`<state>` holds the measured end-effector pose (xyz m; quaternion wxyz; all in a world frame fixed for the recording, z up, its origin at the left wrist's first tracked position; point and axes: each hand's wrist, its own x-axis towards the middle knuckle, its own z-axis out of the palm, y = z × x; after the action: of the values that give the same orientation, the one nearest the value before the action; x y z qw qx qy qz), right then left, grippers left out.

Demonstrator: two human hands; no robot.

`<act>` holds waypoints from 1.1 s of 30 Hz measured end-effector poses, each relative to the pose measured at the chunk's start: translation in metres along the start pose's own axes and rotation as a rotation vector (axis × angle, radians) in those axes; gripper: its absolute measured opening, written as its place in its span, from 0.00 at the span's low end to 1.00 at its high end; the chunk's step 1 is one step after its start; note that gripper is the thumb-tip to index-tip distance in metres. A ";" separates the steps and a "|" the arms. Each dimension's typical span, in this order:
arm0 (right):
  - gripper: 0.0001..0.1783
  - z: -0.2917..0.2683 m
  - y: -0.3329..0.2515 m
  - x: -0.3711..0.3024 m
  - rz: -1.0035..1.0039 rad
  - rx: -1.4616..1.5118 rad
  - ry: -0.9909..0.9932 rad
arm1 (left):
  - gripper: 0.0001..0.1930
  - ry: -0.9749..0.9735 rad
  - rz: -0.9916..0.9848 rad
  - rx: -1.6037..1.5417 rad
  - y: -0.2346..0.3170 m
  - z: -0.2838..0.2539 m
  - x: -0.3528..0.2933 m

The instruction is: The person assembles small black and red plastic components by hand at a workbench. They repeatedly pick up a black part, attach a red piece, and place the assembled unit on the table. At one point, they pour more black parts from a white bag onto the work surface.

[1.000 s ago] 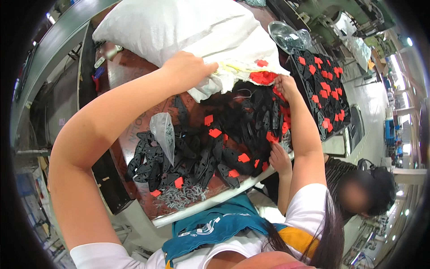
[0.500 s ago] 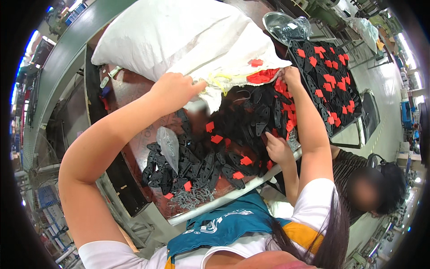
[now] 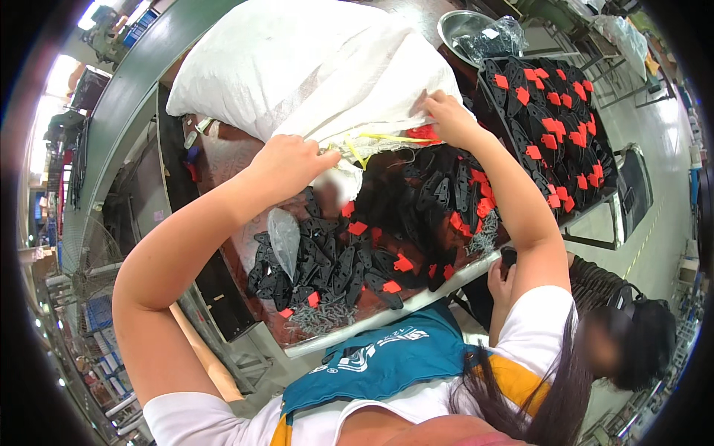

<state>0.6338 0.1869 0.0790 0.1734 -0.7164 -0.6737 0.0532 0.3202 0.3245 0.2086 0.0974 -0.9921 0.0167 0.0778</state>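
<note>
A large, bulging white woven sack lies across the far side of the table, its mouth turned toward me. My left hand is closed on the left of the sack's mouth, where the cloth is bunched. My right hand grips the mouth's edge at the right. Red tags show under the edge beside it, and a yellow strip hangs along the opening. Below lies a heap of flat black plastic parts with red tags scattered over it.
A clear plastic bag rests on the heap, near a pile of small grey screws. At right stands a black tray of black parts and red tags, with a metal bowl behind. A co-worker's hand is at the table's right edge.
My right hand has moved up and left from the red tags onto the sack's edge, covering most of those tags. The co-worker's hand has drawn back from the heap.
</note>
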 end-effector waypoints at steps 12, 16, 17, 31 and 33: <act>0.13 -0.009 -0.012 -0.042 0.246 0.572 -0.386 | 0.15 -0.076 -0.062 -0.059 -0.004 -0.010 0.010; 0.25 -0.003 -0.029 -0.008 0.288 0.613 0.266 | 0.14 -0.080 -0.063 -0.042 -0.006 -0.010 0.014; 0.26 -0.002 -0.024 -0.007 0.204 0.508 0.311 | 0.14 -0.086 -0.064 -0.033 -0.005 -0.009 0.013; 0.15 0.030 0.073 -0.034 0.820 0.542 0.086 | 0.14 -0.166 -0.107 -0.049 -0.011 -0.009 0.017; 0.13 0.003 0.062 -0.019 0.784 0.690 0.158 | 0.13 -0.205 -0.107 -0.048 -0.012 -0.011 0.018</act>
<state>0.6900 0.1669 0.0531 0.4166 -0.8177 -0.2832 0.2787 0.3403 0.3343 0.2189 0.0790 -0.9804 -0.0484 0.1738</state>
